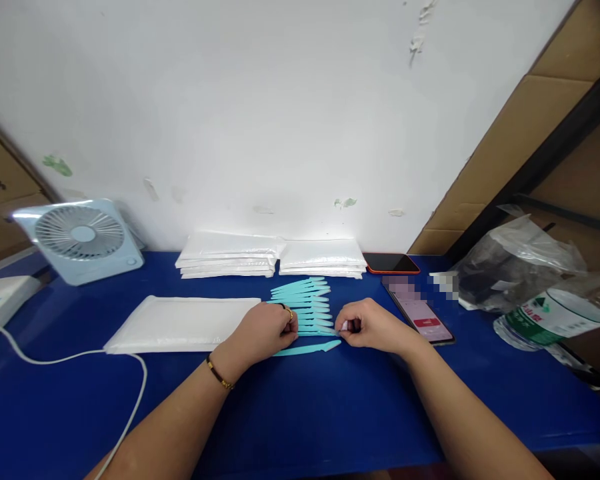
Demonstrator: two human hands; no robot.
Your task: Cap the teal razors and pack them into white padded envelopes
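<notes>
Several teal eyebrow razors (307,300) lie side by side in a row on the blue table, blade ends pointing right. My left hand (265,327) is closed around the handle end of a razor at the near end of the row. By that razor's blade tip, my right hand (370,325) is closed in a pinch, with a small white piece (347,326) showing between the fingers. A separate razor (307,349) lies slightly nearer to me, its handle end partly behind my left hand. Left of the row rests a white padded pouch (180,323), partly covered by my left hand.
Two stacks of white pouches (230,253) stand against the wall. A red-edged phone (393,263) and another phone (420,310) lie at right, near a plastic bottle (550,317) and a clear bag (515,257). A blue fan (83,237) and white cable (140,380) are left.
</notes>
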